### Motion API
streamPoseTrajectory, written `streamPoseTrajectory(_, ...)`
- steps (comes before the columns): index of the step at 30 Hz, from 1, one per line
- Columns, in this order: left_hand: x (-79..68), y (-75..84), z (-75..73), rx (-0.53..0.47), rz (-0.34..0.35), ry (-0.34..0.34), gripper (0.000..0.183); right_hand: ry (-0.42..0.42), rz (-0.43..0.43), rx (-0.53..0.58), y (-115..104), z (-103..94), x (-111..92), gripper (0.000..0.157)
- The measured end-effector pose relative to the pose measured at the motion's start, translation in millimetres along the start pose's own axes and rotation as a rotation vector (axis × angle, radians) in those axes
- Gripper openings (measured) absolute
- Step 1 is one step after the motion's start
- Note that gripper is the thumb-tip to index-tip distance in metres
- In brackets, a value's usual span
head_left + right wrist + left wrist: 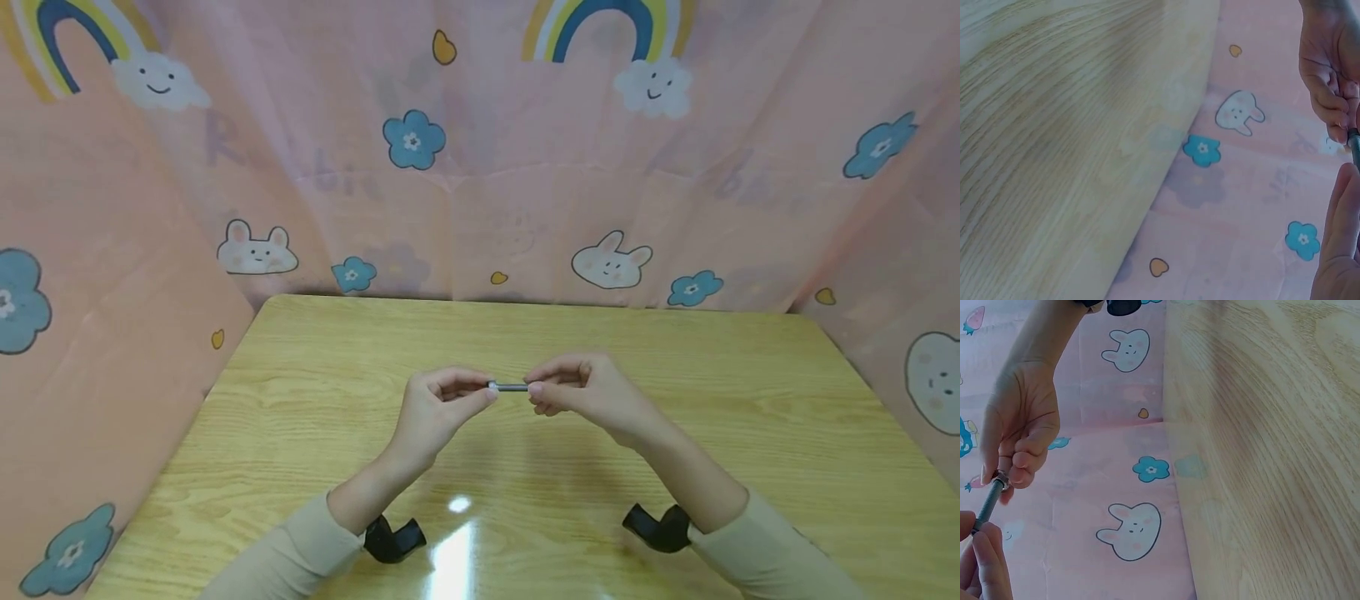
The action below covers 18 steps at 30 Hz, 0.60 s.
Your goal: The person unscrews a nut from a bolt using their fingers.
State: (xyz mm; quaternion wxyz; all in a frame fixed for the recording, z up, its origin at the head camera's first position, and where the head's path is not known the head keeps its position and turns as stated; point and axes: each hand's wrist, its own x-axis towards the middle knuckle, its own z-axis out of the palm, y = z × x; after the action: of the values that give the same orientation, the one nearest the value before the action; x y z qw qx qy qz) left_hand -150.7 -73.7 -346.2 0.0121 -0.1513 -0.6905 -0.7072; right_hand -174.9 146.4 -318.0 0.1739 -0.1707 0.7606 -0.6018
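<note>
Between my two hands, above the table, a thin grey metal bolt (513, 387) lies roughly level. My left hand (429, 412) pinches its left end between thumb and fingers. At the other end, the thumb and fingers of my right hand (596, 398) grip it. Threads show along the bolt's shaft (989, 503) in the left wrist view, and a wider ring-like piece, perhaps a nut, sits at the right hand's fingertips. In the right wrist view only a short part of the bolt (1355, 145) appears at the frame's edge.
Under the hands is a wood-grain table (315, 350) with a bright light reflection near the front. A pink printed curtain (480, 208) hangs behind it and along both sides. Black wrist mounts (393, 540) sit at both cuffs.
</note>
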Motion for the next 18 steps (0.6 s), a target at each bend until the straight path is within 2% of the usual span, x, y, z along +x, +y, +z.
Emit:
streamPoseTrajectory(6,-1.8,0.1,-1.7,0.000,-0.010,0.001,0.016,0.052,-0.050,-0.027,2.4,3.5,-1.6,0.027)
streamPoseTrajectory(10,-2.9,0.4,-2.2,-0.003,-0.009,0.002,0.015,0.053,-0.126,-0.036,5.8,5.2,-1.8,0.023)
streamPoseTrajectory(12,-3.1,-0.2,-2.2,-0.006,-0.006,0.004,0.016,0.044,-0.141,-0.030,6.6,4.9,-1.6,0.026)
streamPoseTrajectory(18,-2.6,-1.5,-0.8,-0.013,-0.002,0.003,0.019,-0.001,-0.073,-0.015,5.5,1.0,-0.3,0.032)
